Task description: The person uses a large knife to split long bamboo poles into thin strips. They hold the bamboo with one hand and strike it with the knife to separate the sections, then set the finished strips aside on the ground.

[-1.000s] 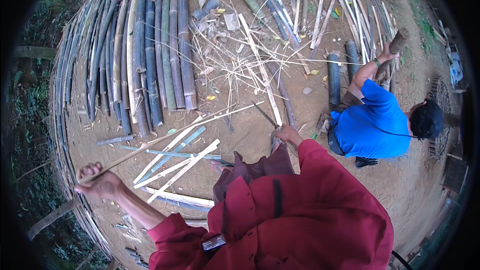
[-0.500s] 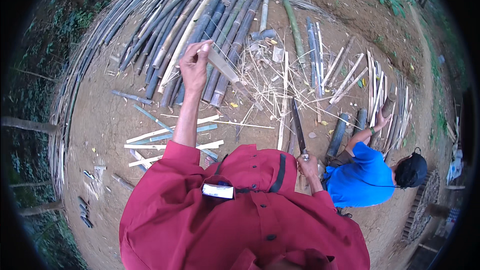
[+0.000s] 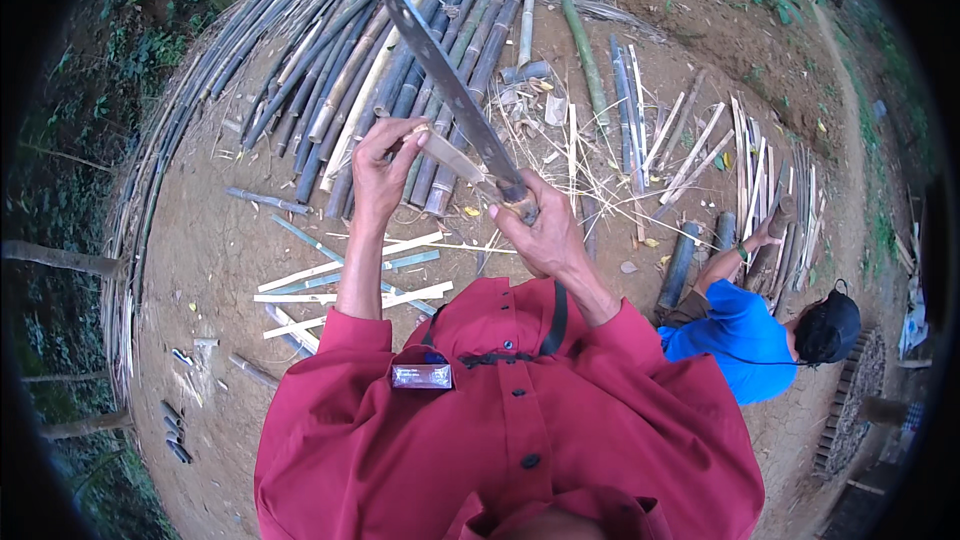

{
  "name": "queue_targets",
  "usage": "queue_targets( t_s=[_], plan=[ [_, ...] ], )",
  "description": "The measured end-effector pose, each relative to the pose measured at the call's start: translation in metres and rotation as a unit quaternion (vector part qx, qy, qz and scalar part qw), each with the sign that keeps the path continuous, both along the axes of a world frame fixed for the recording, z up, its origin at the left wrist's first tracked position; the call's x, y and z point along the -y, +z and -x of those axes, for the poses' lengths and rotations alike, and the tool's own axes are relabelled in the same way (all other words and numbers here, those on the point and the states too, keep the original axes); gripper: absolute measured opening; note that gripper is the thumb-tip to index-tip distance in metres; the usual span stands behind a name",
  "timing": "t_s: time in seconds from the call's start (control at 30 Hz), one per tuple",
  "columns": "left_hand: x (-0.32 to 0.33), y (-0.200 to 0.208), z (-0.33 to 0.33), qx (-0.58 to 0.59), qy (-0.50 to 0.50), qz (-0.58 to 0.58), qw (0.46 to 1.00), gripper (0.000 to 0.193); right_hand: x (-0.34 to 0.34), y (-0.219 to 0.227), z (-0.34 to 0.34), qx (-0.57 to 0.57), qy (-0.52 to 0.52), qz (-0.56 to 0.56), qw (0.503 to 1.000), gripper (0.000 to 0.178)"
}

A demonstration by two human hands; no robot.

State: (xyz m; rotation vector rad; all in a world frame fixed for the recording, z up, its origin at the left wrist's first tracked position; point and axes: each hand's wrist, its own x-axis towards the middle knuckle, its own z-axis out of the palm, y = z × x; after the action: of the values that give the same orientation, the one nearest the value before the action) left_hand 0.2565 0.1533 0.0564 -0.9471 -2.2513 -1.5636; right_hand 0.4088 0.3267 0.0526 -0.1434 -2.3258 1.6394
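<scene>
In front of my chest, my left hand (image 3: 385,170) pinches the upper end of a pale split bamboo strip (image 3: 450,154). The strip slants down to the right, and its lower end is hidden at the knife and my right hand. My right hand (image 3: 548,228) is wrapped round the handle of a machete (image 3: 445,70). Its long dark blade points up and to the left, crossing over the strip's lower part. I cannot tell whether blade and strip touch.
A large stack of bamboo poles (image 3: 340,70) lies ahead. Thin shavings (image 3: 540,160) litter the ground beside it. Split strips (image 3: 360,290) lie crosswise near my left side. At right, a co-worker in a blue shirt (image 3: 725,345) reaches toward a bamboo piece, near more strips (image 3: 760,170).
My right hand has brought the machete up from low at my right side to beside the bamboo strip, its blade now pointing up-left. My left hand has lowered slightly, still holding the strip.
</scene>
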Motion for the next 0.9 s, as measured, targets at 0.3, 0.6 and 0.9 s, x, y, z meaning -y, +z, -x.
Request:
queue_targets(
  t_s=[0.3, 0.6, 0.9],
  plan=[
    [0.016, -0.016, -0.003, 0.082, -0.021, -0.123, 0.989, 0.013, 0.019, 0.004, 0.018, -0.011, 0.060, 0.001, 0.998, 0.038],
    [0.014, -0.019, 0.000, 0.059, -0.011, -0.130, 0.990, 0.013, 0.016, 0.000, 0.024, -0.012, 0.059, -0.005, 0.998, 0.038],
    [0.011, -0.015, -0.003, 0.067, -0.008, -0.128, 0.989, 0.013, 0.012, 0.010, 0.022, 0.015, 0.062, 0.003, 0.998, 0.038]
  ],
)
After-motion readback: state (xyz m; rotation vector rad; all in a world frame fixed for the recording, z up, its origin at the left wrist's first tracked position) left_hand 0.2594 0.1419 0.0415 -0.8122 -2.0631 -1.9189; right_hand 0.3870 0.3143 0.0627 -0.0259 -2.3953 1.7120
